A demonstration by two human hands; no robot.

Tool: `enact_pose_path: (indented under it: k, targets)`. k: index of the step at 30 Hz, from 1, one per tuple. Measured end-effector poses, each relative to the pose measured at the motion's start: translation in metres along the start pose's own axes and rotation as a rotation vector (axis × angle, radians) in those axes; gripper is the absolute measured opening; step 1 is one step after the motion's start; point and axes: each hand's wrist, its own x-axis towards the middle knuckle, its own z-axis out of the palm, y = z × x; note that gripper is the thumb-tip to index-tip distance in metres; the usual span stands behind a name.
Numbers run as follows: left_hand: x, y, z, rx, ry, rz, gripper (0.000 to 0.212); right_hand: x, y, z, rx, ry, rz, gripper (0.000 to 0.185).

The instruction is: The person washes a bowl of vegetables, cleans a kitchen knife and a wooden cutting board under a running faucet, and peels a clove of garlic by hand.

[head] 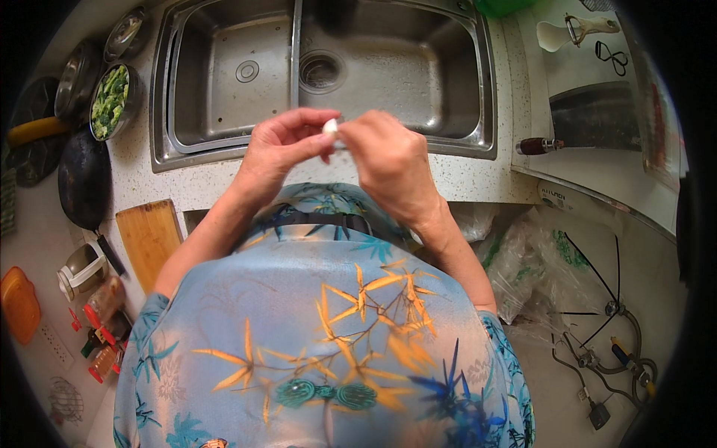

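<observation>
My left hand pinches a small white piece, which looks like a garlic clove, between thumb and fingertips. My right hand is curled, with its fingertips pressed to the clove's right side. It is blurred, and its inner fingers are hidden from view. A small greyish patch shows below the clove, too blurred to name. Both hands are above the front rim of a double-bowl stainless steel sink, close to my patterned shirt.
To the left stand a metal bowl of cut green vegetables, a black frying pan and a wooden cutting board. A cleaver and a peeler lie at right. Plastic bags and hoses are below.
</observation>
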Motion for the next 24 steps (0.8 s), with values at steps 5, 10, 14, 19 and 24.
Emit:
enact_pose_path:
  k: [5,10,14,19,24]
  targets:
    - [0.0005,-0.0023,-0.0022,0.042,-0.029,-0.007,0.031,-0.0001,-0.0009,-0.0011,-0.036,-0.048,-0.015,0.006]
    - [0.0028,-0.0028,-0.0004,-0.041,-0.044,-0.053,0.032,-0.0009,0.0014,0.0011,0.001,0.000,0.047,0.008]
    - [0.0017,0.0011,0.0022,-0.120,-0.042,-0.073,0.033,-0.0004,0.0072,0.0003,-0.036,0.034,0.082,0.009]
    - [0.0011,0.0050,0.0048,-0.207,-0.082,-0.080,0.034,0.0009,0.0076,0.0003,-0.032,0.049,0.100,0.008]
    - [0.0018,0.0027,0.0022,-0.197,-0.094,-0.083,0.038,0.0013,0.0078,0.0017,-0.043,0.076,0.122,0.008]
